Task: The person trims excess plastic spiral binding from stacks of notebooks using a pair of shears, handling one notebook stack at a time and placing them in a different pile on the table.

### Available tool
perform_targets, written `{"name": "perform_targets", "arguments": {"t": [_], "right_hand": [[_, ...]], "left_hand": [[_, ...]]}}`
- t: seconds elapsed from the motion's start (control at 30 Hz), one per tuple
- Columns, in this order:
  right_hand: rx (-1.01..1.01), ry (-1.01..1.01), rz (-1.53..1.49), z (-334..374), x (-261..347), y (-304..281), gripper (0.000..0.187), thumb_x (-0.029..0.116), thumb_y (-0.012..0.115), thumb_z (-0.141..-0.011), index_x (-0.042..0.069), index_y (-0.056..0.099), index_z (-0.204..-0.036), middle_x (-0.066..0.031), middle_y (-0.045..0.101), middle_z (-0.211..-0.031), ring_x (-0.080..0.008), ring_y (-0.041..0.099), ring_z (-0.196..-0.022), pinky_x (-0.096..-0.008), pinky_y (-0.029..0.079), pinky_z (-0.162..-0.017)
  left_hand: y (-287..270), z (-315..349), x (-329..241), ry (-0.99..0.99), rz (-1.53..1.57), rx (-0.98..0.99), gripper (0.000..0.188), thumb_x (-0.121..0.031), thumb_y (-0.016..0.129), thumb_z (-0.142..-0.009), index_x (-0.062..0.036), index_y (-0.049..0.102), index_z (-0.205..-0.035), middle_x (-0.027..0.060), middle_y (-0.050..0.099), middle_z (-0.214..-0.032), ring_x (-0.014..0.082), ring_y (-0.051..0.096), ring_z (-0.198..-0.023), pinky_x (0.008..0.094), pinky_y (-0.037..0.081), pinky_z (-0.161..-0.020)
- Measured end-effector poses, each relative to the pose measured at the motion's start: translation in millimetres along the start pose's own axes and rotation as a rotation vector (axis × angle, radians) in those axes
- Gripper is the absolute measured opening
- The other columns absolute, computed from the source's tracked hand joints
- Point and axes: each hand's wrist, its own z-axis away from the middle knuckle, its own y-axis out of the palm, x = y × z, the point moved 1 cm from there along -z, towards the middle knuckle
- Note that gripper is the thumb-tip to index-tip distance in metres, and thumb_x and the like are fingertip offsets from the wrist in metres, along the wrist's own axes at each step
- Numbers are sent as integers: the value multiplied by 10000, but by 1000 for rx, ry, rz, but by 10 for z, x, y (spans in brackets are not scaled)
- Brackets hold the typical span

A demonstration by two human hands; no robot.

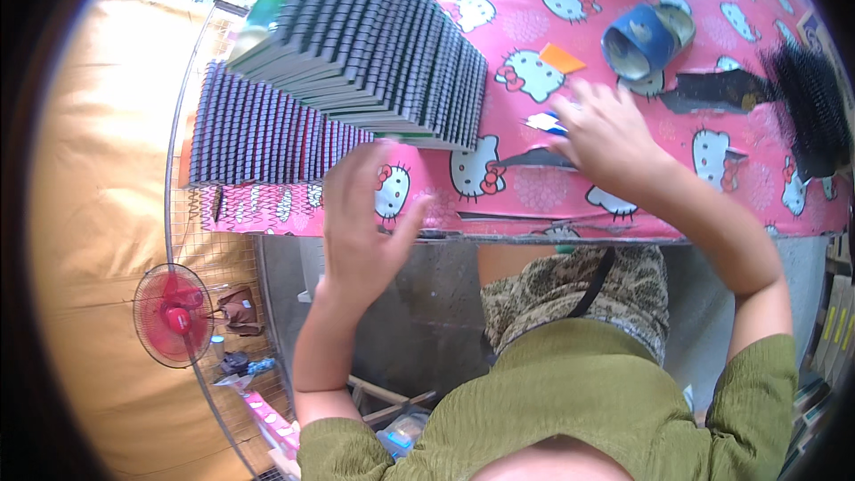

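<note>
My left hand [361,214] is open, thumb apart from the fingers, by the table's front edge. Its fingertips are near the lower end of a row of spiral-bound notebooks [258,129] with dark coils and some red covers. A taller stack of spiral-bound notebooks [374,44] with black coils and green-edged covers leans over that row. My right hand [610,134] is over the table with its fingers apart. Beside its fingers is a small blue and white pointed object [545,123], partly hidden by the hand; whether they touch, I cannot tell. An orange piece [561,59] lies beyond them.
A pink patterned cloth [543,189], torn in places, covers the table. At the right are a blue cup-like roll [637,43] and a pile of black wire coils [806,102]. Loose coils [254,205] lie at the left front. A red fan [174,316] stands left of the table.
</note>
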Motion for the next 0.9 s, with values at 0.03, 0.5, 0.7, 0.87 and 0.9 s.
{"name": "perform_targets", "arguments": {"t": [0.03, 0.5, 0.7, 0.87, 0.9], "right_hand": [[64, 66, -19, 103, -96, -17, 511, 380, 691, -819, 14, 553, -1147, -197, 545, -1185, -354, 484, -1203, -558, 328, -1019], [-218, -320, -411, 216, 88, 182, 519, 252, 699, -838, -57, 521, -1215, -298, 470, -1314, -422, 477, -1231, -440, 411, -1036], [-112, -216, -584, -267, 183, 361, 561, 245, 701, -835, -32, 483, -1272, -257, 496, -1305, -392, 506, -1202, -432, 427, -1007], [-373, -334, -508, -380, 135, 322, 431, 187, 687, -836, 10, 549, -1205, -226, 586, -1191, -380, 573, -1108, -425, 473, -938], [-354, -354, -536, -342, 108, 330, 362, 170, 683, -837, 19, 578, -1148, -208, 610, -1137, -370, 596, -1052, -416, 490, -897]], "left_hand": [[151, 137, 164, -134, -17, -177, 761, -173, 822, -711, -10, 436, -1346, 165, 490, -1318, 276, 470, -1209, 405, 413, -958], [1281, -29, 821, -597, 502, -210, 689, -241, 929, -506, 16, 610, -1061, 150, 659, -1012, 286, 635, -942, 380, 503, -846], [1414, -171, 744, -630, 558, -272, 546, -215, 903, -511, -23, 666, -964, 164, 666, -920, 337, 632, -893, 416, 509, -814], [1643, -629, 788, -662, 455, -315, 523, -267, 903, -505, -51, 676, -923, 156, 676, -913, 340, 616, -909, 428, 498, -825], [1645, -761, 802, -654, 444, -304, 527, -261, 905, -502, -50, 677, -927, 154, 679, -916, 340, 616, -912, 426, 498, -827]]}}
